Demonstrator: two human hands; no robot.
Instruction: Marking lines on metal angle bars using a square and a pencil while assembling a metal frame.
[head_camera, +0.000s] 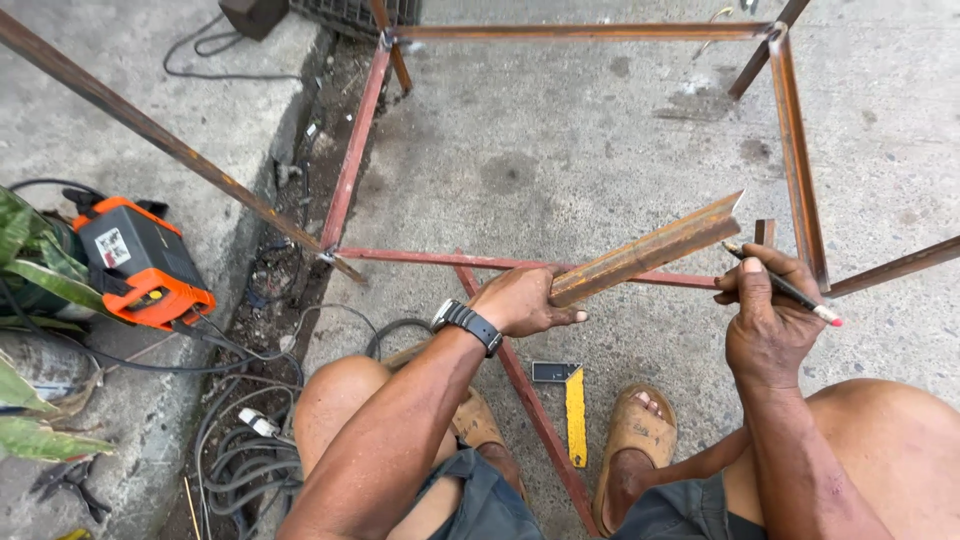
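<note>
My left hand (522, 301) grips a short rusty angle-iron piece (650, 248) and holds it slanted above the ground, its cut end pointing up to the right. My right hand (765, 310) holds a thin pencil (790, 290) with a pink end, its tip close to the far end of the angle iron. A black watch (466, 322) sits on my left wrist. Below both hands lies a welded frame of rusty angle iron (795, 150) on the concrete. Both my knees and sandalled feet show at the bottom.
A yellow-and-black try square (573, 405) lies on the concrete between my feet. An orange welding machine (140, 262) stands on the raised kerb at left, with coiled black cables (245, 455) below it. Green plant leaves (30, 260) and black pliers (70, 482) fill the left edge.
</note>
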